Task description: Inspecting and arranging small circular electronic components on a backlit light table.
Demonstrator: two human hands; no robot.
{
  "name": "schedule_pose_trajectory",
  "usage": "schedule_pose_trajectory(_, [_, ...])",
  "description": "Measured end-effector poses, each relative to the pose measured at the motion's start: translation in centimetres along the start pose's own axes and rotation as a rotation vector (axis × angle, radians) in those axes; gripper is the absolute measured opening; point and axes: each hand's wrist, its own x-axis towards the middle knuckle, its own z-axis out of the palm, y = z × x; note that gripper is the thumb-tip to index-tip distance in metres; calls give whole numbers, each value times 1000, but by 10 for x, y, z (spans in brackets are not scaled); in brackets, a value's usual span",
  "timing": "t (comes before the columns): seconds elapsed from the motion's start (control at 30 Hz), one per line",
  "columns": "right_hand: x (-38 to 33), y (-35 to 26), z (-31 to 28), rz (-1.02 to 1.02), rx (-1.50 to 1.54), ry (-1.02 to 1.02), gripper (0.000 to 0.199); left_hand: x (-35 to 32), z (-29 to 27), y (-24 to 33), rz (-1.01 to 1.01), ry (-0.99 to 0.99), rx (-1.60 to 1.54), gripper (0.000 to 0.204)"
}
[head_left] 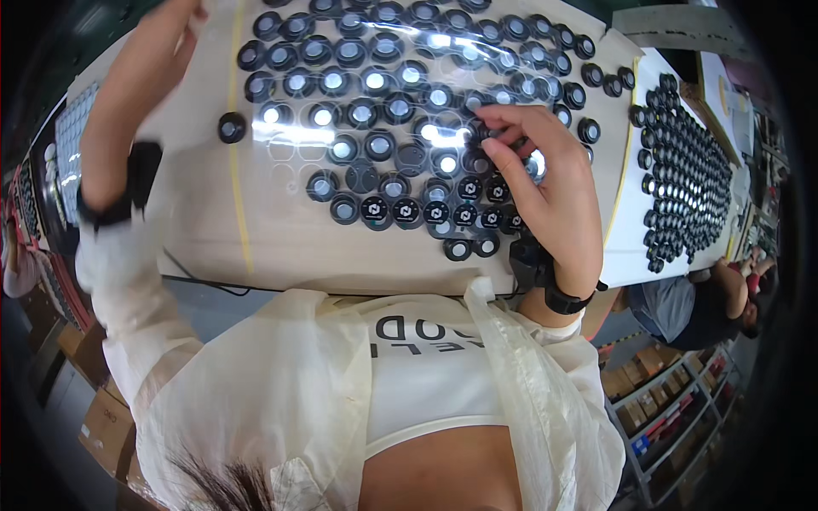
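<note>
Our right hand (552, 175) curls thumb and fingers about a dark round piece (478, 133) at its ten o'clock; we cannot tell whether they grip it. Being round, the piece shows no long axis. White-marked black discs (436, 212) lie toward eight o'clock on the counter (200, 213). Our blurred left hand (141, 81), well apart toward nine o'clock, is farther; its grasp we cannot tell.

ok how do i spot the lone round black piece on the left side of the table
On the pale table, find the yellow line running down its left part. On that line sits a round black piece with a pale centre. Its neighbours crowd together to its right; this one stands apart, alone on the line.
</note>
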Motion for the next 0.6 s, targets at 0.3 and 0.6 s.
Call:
schedule_pose_trajectory(0.3, [-6,-1,13,-52,-92,-177,20,-74,21,108,-182,-155,-5,46])
schedule_pose_trajectory(0.6, [-18,-21,22,-73,-250,-335,20,-33,33,169,244,-19,-182,39])
